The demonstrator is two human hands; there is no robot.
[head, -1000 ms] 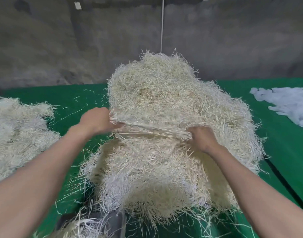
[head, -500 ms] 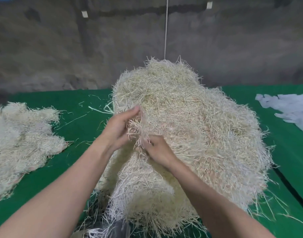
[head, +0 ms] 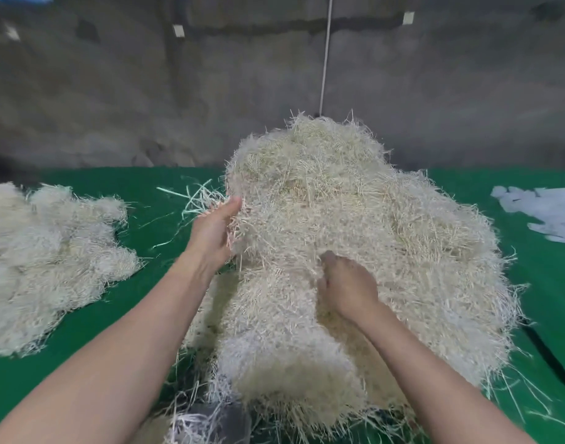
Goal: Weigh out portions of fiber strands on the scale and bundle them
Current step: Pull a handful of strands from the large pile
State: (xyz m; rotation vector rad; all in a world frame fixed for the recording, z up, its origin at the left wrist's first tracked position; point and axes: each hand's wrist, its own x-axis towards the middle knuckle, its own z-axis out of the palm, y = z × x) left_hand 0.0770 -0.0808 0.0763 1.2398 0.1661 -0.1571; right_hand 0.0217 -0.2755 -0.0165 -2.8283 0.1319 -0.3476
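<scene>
A big heap of pale fiber strands [head: 371, 225] fills the middle of the green cover. My left hand [head: 215, 232] lies against the heap's left side with the thumb pointing up, and its fingertips are lost among the strands. My right hand [head: 348, 283] sits on the heap's front face, fingers curled into a tuft of strands. A grey object [head: 225, 424], possibly the scale, shows under the heap's near edge, mostly covered by fibers.
A second, lower pile of strands [head: 50, 257] lies at the left on the green cover [head: 146, 200]. Pale cloth-like pieces [head: 550, 213] lie at the far right. A concrete wall stands behind, with a white cord [head: 325, 59] hanging down to the heap. Loose strands litter the cover.
A second ago both hands held a band of strands stretched wide apart. They then met at the heap's left front. Now my right hand has shifted right and lower.
</scene>
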